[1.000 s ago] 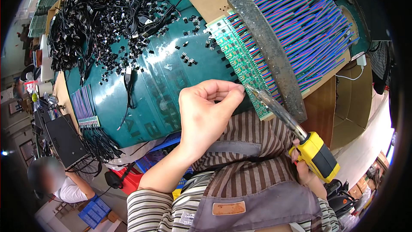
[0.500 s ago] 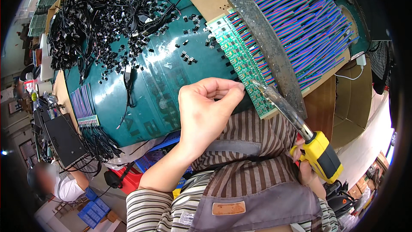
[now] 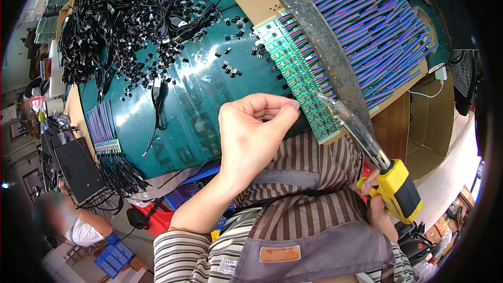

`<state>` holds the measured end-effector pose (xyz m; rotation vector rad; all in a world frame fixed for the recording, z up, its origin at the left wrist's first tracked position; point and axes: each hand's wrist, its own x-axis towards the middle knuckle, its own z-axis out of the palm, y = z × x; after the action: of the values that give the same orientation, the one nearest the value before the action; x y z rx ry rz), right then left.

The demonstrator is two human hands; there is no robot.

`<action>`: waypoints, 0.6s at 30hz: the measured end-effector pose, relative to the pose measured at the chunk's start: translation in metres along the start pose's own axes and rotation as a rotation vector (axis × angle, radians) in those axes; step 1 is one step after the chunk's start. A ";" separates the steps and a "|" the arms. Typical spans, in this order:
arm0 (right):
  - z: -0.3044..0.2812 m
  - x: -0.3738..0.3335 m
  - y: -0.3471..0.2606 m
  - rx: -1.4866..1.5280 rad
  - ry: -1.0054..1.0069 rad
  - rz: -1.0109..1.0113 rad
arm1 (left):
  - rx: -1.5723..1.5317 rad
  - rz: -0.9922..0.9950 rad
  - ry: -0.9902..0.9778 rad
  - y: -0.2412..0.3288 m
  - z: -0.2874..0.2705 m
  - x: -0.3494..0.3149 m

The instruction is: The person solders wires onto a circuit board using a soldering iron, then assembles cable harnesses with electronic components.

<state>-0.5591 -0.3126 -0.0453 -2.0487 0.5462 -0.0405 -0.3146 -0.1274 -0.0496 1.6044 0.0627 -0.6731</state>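
A row of green circuit boards (image 3: 296, 73) lies along the edge of a brown board, with small black connectors on part of its left side. Thumb and forefinger of my left hand (image 3: 254, 139) are pinched together at that edge; whatever is between them is hidden. My right hand (image 3: 373, 199) grips a yellow and black soldering gun (image 3: 399, 191) by its handle. Its metal tip points up and left, over the boards, to the right of my left fingertips. A dark, heavy metal bar (image 3: 332, 55) lies across the coloured wires (image 3: 377, 36) running from the boards.
Loose black connectors and cables (image 3: 141, 26) are heaped on the green mat (image 3: 183, 110) at the left. A wired board strip (image 3: 108, 147) lies at the mat's near-left edge. An open cardboard box (image 3: 432, 120) stands at the right. Another person (image 3: 84, 225) sits at lower left.
The soldering gun has shifted slightly to the right in my right hand, its tip moving a little up and right over the boards. My left hand has hardly moved.
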 end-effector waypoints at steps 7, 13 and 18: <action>0.006 0.011 -0.003 0.128 0.047 -0.042 | 0.028 0.011 0.028 -0.004 0.002 -0.004; 0.011 0.011 -0.004 0.276 0.106 0.022 | 0.346 0.074 0.014 0.008 -0.016 -0.005; 0.011 0.011 -0.001 0.253 0.104 -0.043 | 0.737 0.394 0.470 0.001 -0.041 0.018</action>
<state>-0.5461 -0.3078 -0.0527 -1.8185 0.5324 -0.2314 -0.2837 -0.0964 -0.0576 2.3730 -0.1752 0.0242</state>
